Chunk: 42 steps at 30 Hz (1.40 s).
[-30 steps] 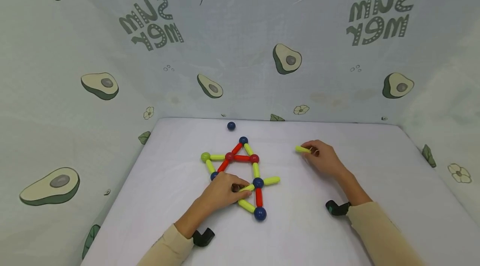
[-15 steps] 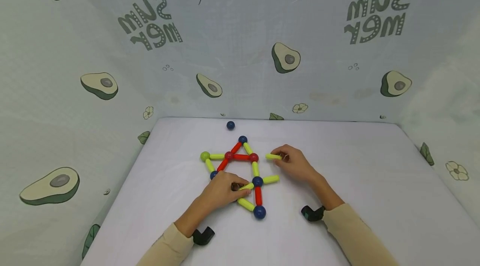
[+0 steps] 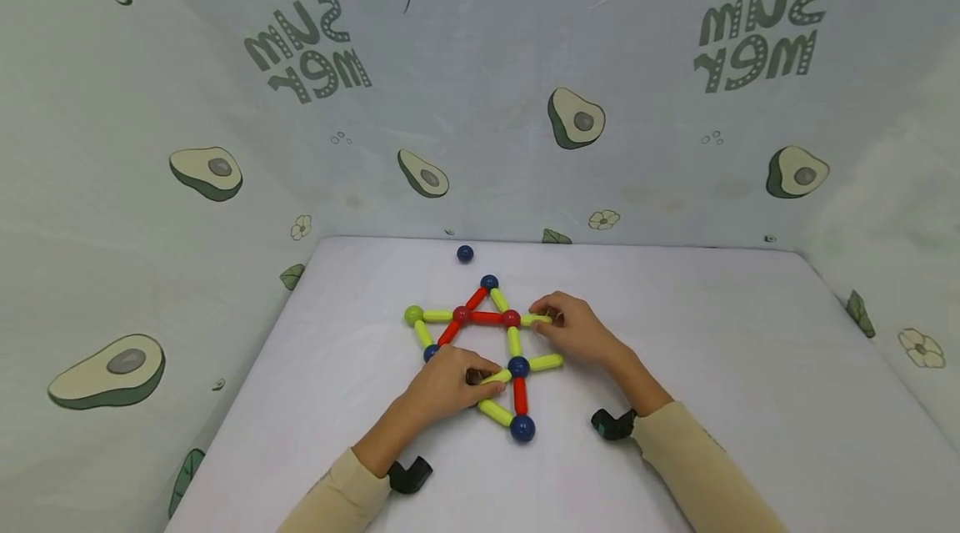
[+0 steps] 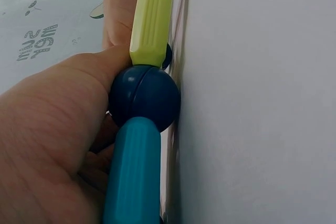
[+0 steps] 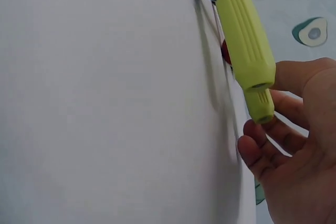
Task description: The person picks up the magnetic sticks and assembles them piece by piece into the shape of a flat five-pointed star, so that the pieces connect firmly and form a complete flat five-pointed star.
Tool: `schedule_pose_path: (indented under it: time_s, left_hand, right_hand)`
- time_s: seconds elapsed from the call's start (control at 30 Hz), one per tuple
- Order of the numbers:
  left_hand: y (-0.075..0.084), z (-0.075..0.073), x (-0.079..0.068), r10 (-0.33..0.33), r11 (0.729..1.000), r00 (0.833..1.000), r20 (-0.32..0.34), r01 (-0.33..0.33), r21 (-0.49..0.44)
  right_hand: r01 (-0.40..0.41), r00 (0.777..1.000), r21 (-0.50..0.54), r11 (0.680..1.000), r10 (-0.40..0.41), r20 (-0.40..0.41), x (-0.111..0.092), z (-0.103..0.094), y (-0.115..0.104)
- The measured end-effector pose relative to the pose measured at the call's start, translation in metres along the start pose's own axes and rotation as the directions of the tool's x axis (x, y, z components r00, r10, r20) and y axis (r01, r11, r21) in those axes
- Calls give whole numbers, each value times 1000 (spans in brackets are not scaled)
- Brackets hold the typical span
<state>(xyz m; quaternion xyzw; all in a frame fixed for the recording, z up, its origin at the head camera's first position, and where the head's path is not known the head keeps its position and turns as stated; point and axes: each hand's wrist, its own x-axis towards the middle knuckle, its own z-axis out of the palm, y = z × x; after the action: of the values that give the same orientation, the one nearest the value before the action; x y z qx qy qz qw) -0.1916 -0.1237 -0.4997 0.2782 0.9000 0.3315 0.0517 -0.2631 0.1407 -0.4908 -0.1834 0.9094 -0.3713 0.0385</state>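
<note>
On the white table lies a flat frame of coloured magnetic rods and balls. My left hand pinches a yellow-green rod that meets a blue ball, and covers part of the frame. In the left wrist view a teal rod joins another blue ball close to the thumb. My right hand pinches a second yellow-green rod, its tip at the right-hand red ball. The right wrist view has this rod partly behind a nearer yellow-green rod.
A loose blue ball lies near the back edge of the table. One yellow-green rod sticks out rightward from the frame, just below my right hand. A patterned cloth hangs behind and at the sides.
My right hand has moved left across the table with its yellow-green rod, bringing the tip to the red ball. The left hand keeps its hold in the same place.
</note>
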Motion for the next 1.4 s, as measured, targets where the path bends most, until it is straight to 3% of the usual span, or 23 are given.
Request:
schedule_pose_path:
  time_s: [0.2, 0.47, 1.0, 1.3, 1.4]
  left_hand:
    - [-1, -3, 0, -36, 999, 999, 18, 36, -7]
    - [0, -2, 2, -44, 999, 999, 30, 44, 8]
    - [0, -3, 2, -37, 999, 999, 20, 37, 11]
    - [2, -3, 2, -14, 1000, 1000, 9, 14, 26]
    - [1, -4, 2, -21, 1000, 1000, 7, 20, 23]
  right_hand:
    - [27, 1000, -28, 999, -27, -14, 21, -13, -6]
    - [28, 1000, -7, 1000, -28, 1, 69, -19, -16]
    - [-91, 992, 21, 996, 88, 94, 136, 22, -37]
    - [-15, 986, -40, 999, 21, 165, 145, 37, -47]
    - [-18, 989, -36, 999, 23, 147, 147, 40, -49]
